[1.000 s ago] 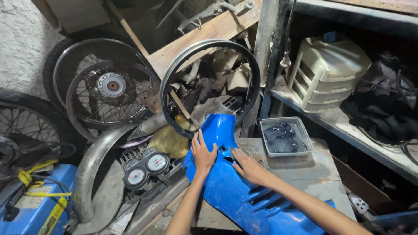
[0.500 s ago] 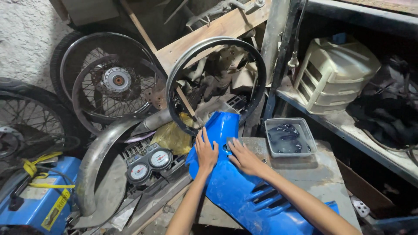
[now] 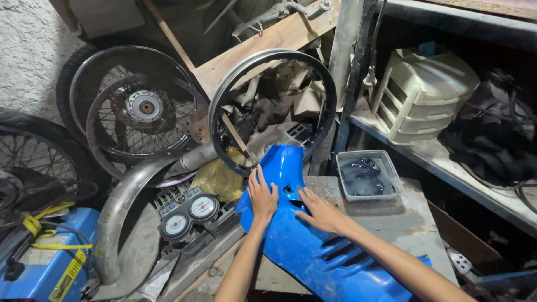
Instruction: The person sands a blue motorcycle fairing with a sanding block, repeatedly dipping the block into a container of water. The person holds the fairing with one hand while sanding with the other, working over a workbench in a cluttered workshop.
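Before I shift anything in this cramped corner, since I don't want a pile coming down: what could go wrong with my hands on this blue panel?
The blue plastic panel overhangs the grey work surface; under your flat left hand and right hand it might slide or tip off.

Its upper tip sits close to the bare black rim, which leans on clutter; a nudge could probably topple it.

The clear tray of dark liquid stands beside the panel and could spill if bumped.
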